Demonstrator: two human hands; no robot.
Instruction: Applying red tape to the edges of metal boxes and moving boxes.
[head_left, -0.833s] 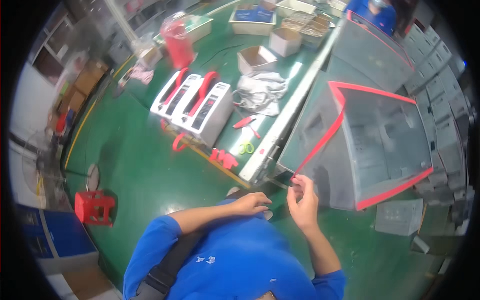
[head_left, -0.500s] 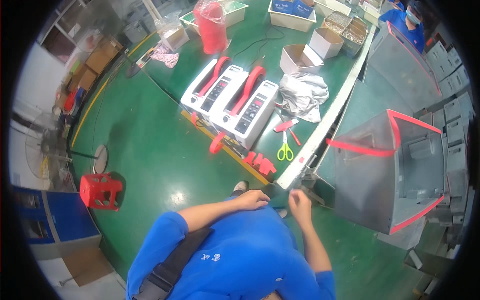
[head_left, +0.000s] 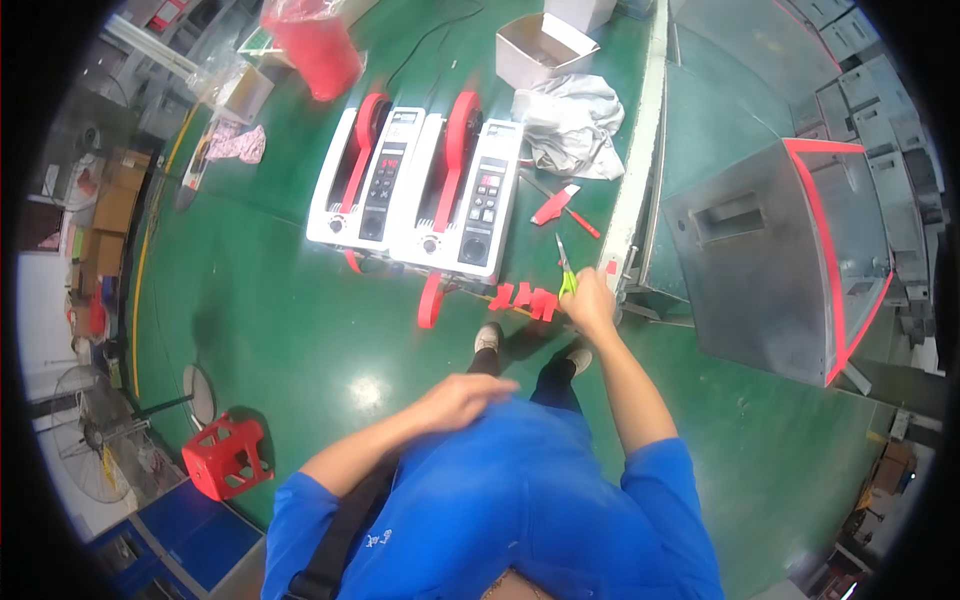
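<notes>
Right hand takes the scissors at the worktop edge.

The scissors (head_left: 566,274) with green handles lie at the near edge of the green worktop (head_left: 280,260), just beside a row of cut red tape pieces (head_left: 525,298). The right hand (head_left: 588,303) has its fingers closed on the handles. The left hand (head_left: 462,397) rests on the blue shirt, fingers loosely together, holding nothing. Two white tape dispensers (head_left: 420,190) stand behind. The grey metal box (head_left: 760,270) already carries red tape on some edges; other edges look bare.

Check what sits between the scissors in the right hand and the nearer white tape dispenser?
Head view: a row of cut red tape strips hangs off the table edge between the green-handled scissors in the right hand and the right-side white tape dispenser.
</notes>
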